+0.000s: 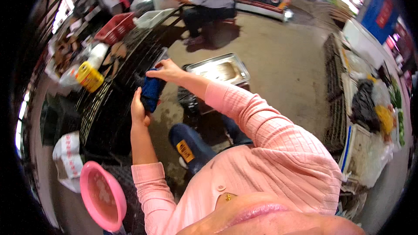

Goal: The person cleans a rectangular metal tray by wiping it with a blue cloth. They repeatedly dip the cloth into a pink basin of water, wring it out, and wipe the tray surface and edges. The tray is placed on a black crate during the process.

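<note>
A dark blue bundle (151, 91), which looks like cloth, is held up between my two hands at the left of the middle. My left hand (140, 109) grips it from the near left side, with some of the fingers hidden behind it. The fingers of my right hand (166, 70) are bent over its far upper end. Past my right forearm lies a shallow metal tray (244, 75) with a wet, shiny bottom. Below the bundle are my knees in dark blue trousers (196, 146).
On my left runs a dark slatted rack (126, 65) with a red basket (115, 28) and a yellow container (89, 77). A pink basin (82, 182) of cloudy water stands near left. A seated person (211, 0) is ahead. Bags and a white crate (363, 152) line the right.
</note>
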A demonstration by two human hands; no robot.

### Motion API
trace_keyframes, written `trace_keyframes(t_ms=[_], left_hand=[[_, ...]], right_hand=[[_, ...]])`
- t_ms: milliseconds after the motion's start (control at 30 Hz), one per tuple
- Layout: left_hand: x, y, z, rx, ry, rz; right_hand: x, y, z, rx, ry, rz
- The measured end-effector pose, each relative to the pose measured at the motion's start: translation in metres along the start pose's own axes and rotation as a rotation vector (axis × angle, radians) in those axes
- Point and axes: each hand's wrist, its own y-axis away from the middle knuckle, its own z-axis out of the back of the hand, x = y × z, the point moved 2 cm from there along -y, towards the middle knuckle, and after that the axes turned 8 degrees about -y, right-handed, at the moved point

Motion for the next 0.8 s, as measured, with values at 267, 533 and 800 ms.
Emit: trace_keyframes(t_ms=[267,533,800], left_hand=[[0.041,-0.018,-0.073,-0.032,-0.047,-0.014],[0.092,-0.028,-0.054,-0.137,-0.120,0.172],[0.114,-0.015,-0.089,-0.008,-0.347,0.260]], right_hand=[[-0.042,0.064,0.071,0.023,-0.359,-0.216],[-0.065,0.097,0.109,-0.065,-0.469,-0.112],[-0.078,0.087,0.138,-0.205,-0.616,-0.128]])
